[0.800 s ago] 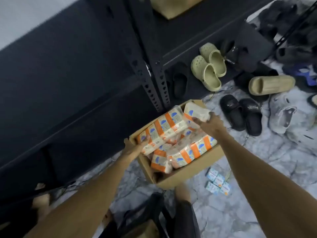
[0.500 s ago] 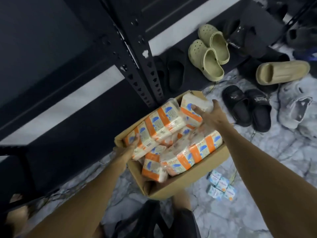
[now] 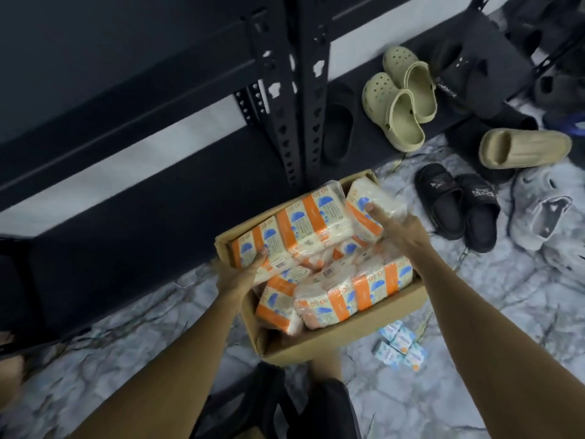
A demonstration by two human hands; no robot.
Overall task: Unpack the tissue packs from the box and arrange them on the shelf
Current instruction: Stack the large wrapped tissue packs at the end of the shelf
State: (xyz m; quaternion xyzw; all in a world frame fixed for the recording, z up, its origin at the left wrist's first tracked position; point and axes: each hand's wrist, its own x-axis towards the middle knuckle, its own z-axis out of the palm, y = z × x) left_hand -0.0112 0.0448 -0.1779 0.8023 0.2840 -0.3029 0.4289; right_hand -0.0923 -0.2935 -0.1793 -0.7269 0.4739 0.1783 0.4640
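An open cardboard box (image 3: 332, 340) stands on the marble floor, filled with several white, orange and blue tissue packs. My left hand (image 3: 240, 275) grips the near end of a long tissue pack (image 3: 297, 228) lying across the top. My right hand (image 3: 395, 231) rests on another tissue pack (image 3: 364, 201) at the box's far right corner, fingers curled on it. A further long pack (image 3: 354, 289) lies along the box's near right side. The black metal shelf (image 3: 142, 99) rises right behind the box.
Shoes crowd the floor to the right: beige clogs (image 3: 402, 99), black sandals (image 3: 459, 207), a tan slide (image 3: 522, 147), a grey shoe (image 3: 544, 210). Small blue tissue packets (image 3: 400, 345) lie beside the box. The shelf's perforated uprights (image 3: 311, 106) stand close to the box.
The view has tilted down and drawn closer. Both hands keep their hold; the long pack under my left hand has lifted slightly out of the box.
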